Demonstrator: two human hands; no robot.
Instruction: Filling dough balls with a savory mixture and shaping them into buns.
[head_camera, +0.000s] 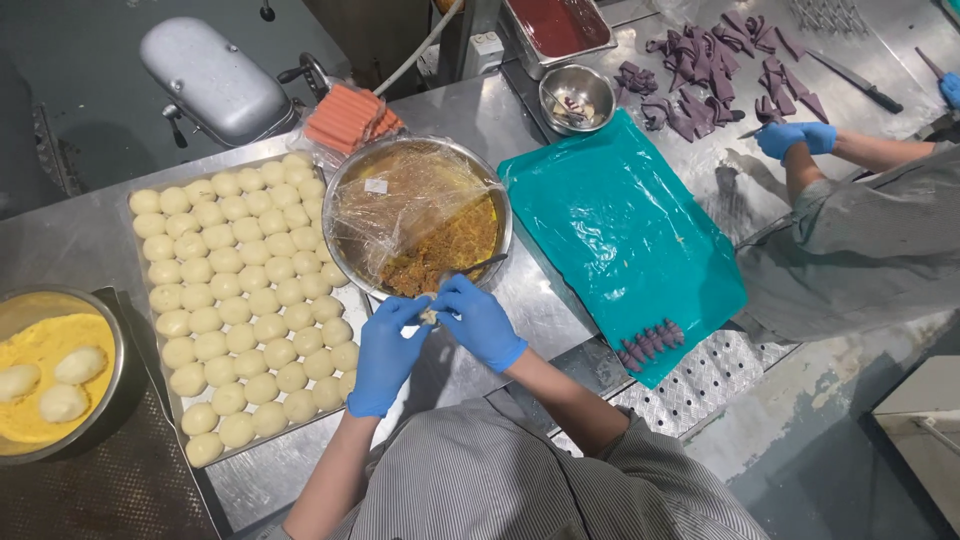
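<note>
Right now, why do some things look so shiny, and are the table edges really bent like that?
In the head view, overhead light glares off the plastic wrap on the big filling bowl and off the steel table; the teal sheet gleams too. The wide lens curves the edges. The hands' shadow falls beneath the left hand and right hand. All looks sharp.

- Only one view: a camera worn on the person's head, looking steeply down over their striped shoulders.
- It faces across the steel worktop (480, 115) from its near edge toward the far edge.
- It sits close: the left hand (385, 350) and right hand (480, 320) fall near the middle of the frame.
- The worktop's right end, with a co-worker's sleeve (860, 240), lies at the frame's right side.
</note>
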